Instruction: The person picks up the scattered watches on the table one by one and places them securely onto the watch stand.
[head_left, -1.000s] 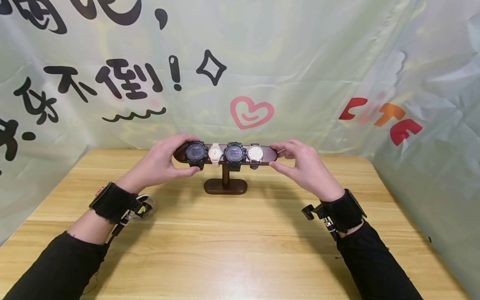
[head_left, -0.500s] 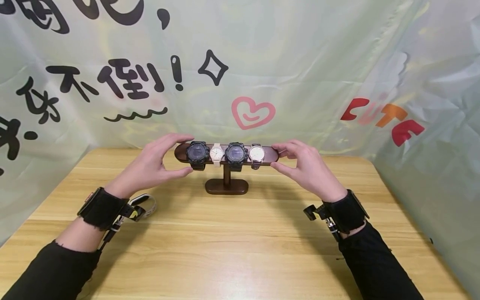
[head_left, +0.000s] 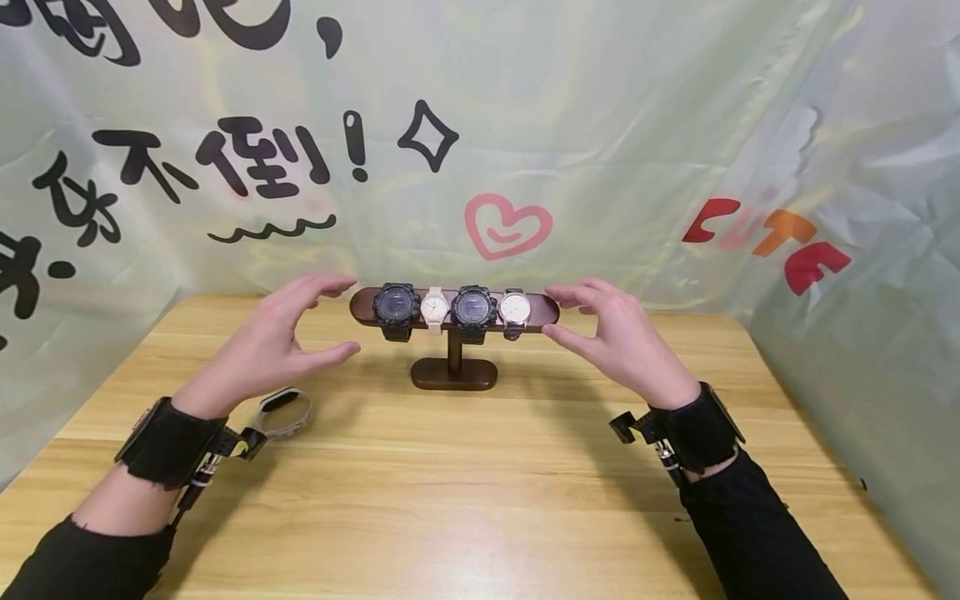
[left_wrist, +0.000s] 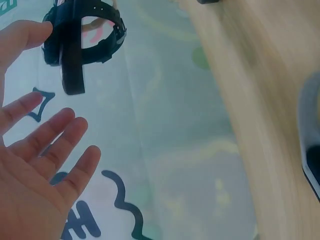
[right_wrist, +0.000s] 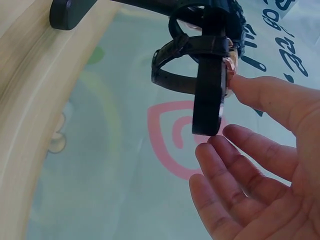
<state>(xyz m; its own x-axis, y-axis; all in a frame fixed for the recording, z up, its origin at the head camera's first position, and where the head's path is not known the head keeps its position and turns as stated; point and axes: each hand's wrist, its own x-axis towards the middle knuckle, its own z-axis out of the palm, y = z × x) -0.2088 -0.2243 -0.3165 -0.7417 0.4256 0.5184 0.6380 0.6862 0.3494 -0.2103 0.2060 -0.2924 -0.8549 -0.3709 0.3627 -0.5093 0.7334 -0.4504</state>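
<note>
A dark brown wooden watch stand [head_left: 453, 373] carries a row of watches on its crossbar. From left to right in the head view they are a black digital watch [head_left: 397, 307], a white-strapped watch [head_left: 434, 307], another black digital watch [head_left: 473, 308] and a round pale-dialled watch [head_left: 514, 309]. My left hand [head_left: 281, 337] is apart from the bar's left end, thumb and fingers spread, holding nothing. At the right end is my right hand [head_left: 611, 329], its relaxed fingers [right_wrist: 215, 155] very near the bar; contact is hard to tell.
A pale wristband [head_left: 285, 414] with a dark display lies on the wooden table [head_left: 450, 492], beside my left wrist. Behind the stand hangs a printed cloth [head_left: 600, 125], which also runs along the table's right side. Black camera straps circle both wrists.
My left hand has drawn back to the left from the bar's left end, its fingers spreading. The wristband on the table shows more fully. The right hand and the stand have hardly moved.
</note>
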